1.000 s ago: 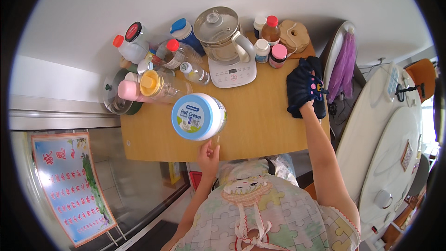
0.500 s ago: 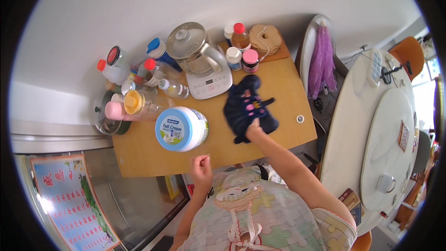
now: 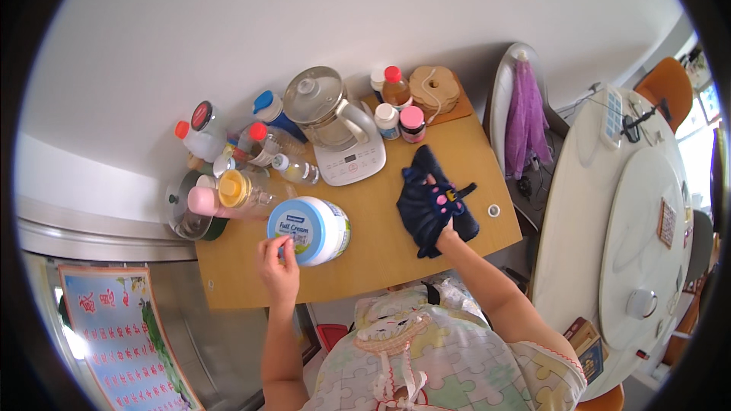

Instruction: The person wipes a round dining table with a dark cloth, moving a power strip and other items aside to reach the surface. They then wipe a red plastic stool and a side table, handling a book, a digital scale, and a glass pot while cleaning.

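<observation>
My right hand (image 3: 448,237) grips the lower edge of a dark navy cloth (image 3: 421,205), which has ear-like points, a dangling strap and a pink-and-yellow decoration. It hangs over the right part of the wooden table; part of the hand is hidden by it. My left hand (image 3: 279,265) is in front of a large white tub (image 3: 330,237) with a light-blue lid. Its fingers are curled, with nothing visible in them. Whether it touches the tub, I cannot tell. Behind the tub stands a glass kettle (image 3: 324,118) on a white base (image 3: 352,161).
Several bottles (image 3: 255,144) and a yellow-capped jar (image 3: 237,189) crowd the table's left side. Small pill bottles (image 3: 400,120) and a wooden coaster stack (image 3: 436,90) occupy the back right corner. A white round table (image 3: 563,251) stands at the right, near a purple cloth (image 3: 525,118).
My left hand has moved left and up to the front of the tub. My right hand has shifted slightly right and down in the picture with the navy cloth. The view has tilted slightly.
</observation>
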`<state>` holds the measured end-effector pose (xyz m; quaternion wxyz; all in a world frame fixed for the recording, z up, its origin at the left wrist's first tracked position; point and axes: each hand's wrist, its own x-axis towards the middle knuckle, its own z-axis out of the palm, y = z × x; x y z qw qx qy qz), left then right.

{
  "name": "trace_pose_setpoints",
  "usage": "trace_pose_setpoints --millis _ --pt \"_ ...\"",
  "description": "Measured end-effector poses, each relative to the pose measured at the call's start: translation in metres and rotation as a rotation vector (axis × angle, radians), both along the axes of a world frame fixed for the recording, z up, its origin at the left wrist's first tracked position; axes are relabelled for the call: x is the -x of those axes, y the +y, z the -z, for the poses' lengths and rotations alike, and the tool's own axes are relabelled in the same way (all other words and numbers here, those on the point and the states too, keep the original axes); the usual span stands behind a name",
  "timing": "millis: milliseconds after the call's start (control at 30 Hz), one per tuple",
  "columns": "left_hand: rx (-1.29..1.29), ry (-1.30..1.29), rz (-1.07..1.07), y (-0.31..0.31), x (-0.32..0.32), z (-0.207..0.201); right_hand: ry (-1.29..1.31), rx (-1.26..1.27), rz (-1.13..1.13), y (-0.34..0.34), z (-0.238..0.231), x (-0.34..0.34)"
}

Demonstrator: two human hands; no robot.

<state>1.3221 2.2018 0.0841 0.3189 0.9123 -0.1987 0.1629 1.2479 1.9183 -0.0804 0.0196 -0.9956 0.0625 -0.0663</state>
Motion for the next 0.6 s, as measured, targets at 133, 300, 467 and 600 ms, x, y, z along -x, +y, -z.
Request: trace_pose_setpoints --millis 133,300,467,600 --pt "0.009 -0.026 0.005 0.002 -0.002 0.007 0.064 0.079 0.1 -0.006 0.013 -0.013" --pt "0.03 0.041 0.027 0.006 -0.006 0.005 0.093 0.206 -0.034 -0.006 -0.017 -0.007" --pt "0.027 0.017 0.047 0.007 -0.011 0.021 0.007 0.114 -0.101 0.053 -0.004 0.001" --pt "-0.083 0.031 0.124 -0.002 -0.01 0.006 -0.091 0.101 -0.108 0.045 0.001 0.012"
